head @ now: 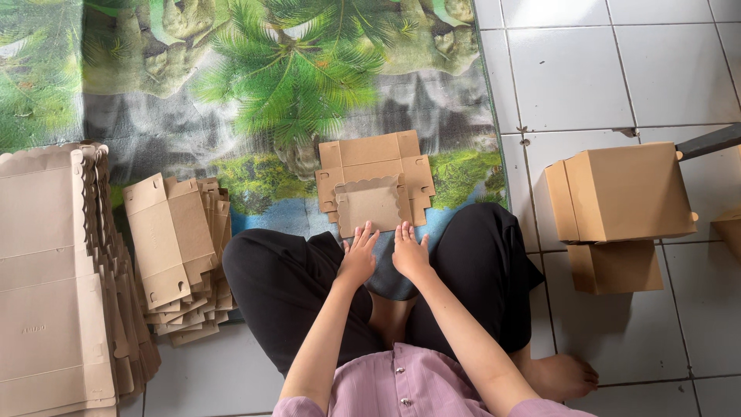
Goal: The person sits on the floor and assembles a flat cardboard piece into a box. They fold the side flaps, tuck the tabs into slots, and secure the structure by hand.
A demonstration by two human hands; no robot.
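Two hands, left hand (357, 259) and right hand (409, 252), grip released, flat against near edge of unfolded cardboard box blank (374, 183).

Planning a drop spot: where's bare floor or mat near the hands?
Free: mat between the small stack and the flat box blank; tiles above the folded boxes. Crowded: left edge, big stack; both hands, left hand and right hand, press the blank's near flap.

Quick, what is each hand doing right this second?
Left hand: open, fingers spread flat on the near edge of the flat cardboard box blank, gripping nothing.
Right hand: open, flat on the same edge.
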